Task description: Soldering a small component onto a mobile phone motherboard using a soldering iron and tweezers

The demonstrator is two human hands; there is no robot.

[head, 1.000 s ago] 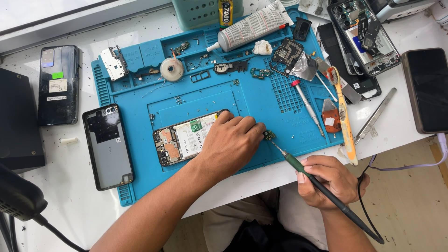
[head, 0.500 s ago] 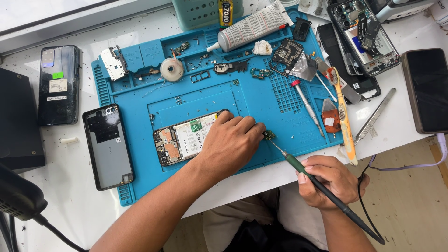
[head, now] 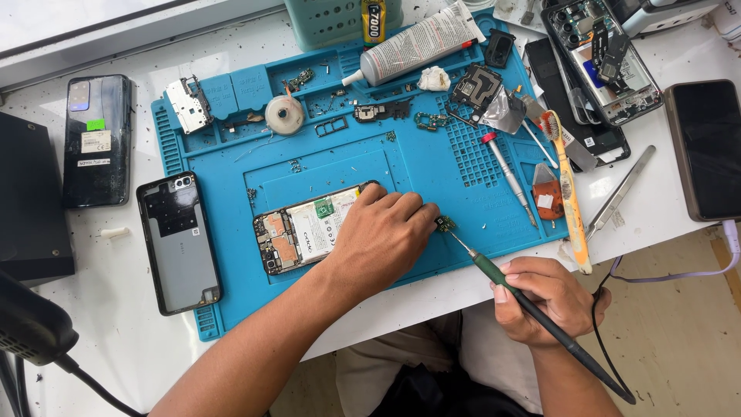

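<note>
Two hands at blue mat (head: 231,255) near edge, iron tip (head: 455,238) seemingly touching small board (head: 444,224).

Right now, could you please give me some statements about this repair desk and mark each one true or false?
1. The left hand rests on the opened phone on the blue mat. True.
2. The right hand holds a toothbrush. False: it holds a thin green-handled soldering iron; the orange toothbrush lies untouched on the mat's right edge.
3. The iron's tip points at a small part beside the left hand's fingertips. True.
4. The glue tube lies off the mat, on the floor. False: it lies at the top of the mat.
5. A grey back cover lies at the mat's left edge. True.
</note>
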